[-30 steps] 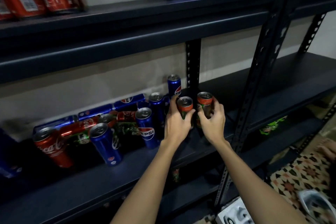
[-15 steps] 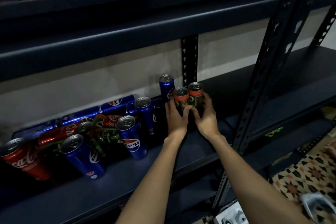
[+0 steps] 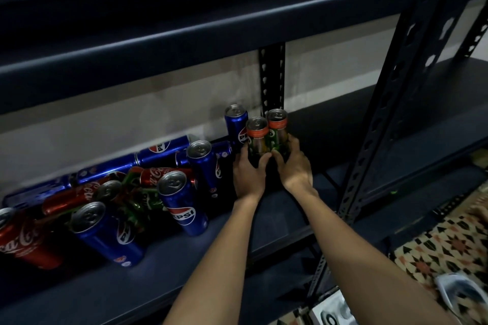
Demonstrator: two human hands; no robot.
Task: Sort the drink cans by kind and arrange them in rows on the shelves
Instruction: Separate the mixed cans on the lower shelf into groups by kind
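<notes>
Gripping two upright orange-topped cans, left hand (image 3: 248, 174) on one (image 3: 256, 138), right hand (image 3: 293, 166) on the other (image 3: 277, 129), on the shelf (image 3: 277, 216).

Dark metal shelf (image 3: 290, 221) is carrying all the cans. Two orange-topped green cans (image 3: 266, 137) are standing upright, touching each other, near the back edge beside the rear upright post (image 3: 272, 79). A blue Pepsi can (image 3: 235, 126) is standing just left of them, against the back. Further left, a jumbled heap is lying along the back edge: blue Pepsi cans lying on their sides (image 3: 158, 152), red Coca-Cola cans (image 3: 23, 243), green cans (image 3: 137, 200) tangled between. Three more Pepsi cans (image 3: 182, 206) are standing tilted in the view, toward the front edge of the heap.
</notes>
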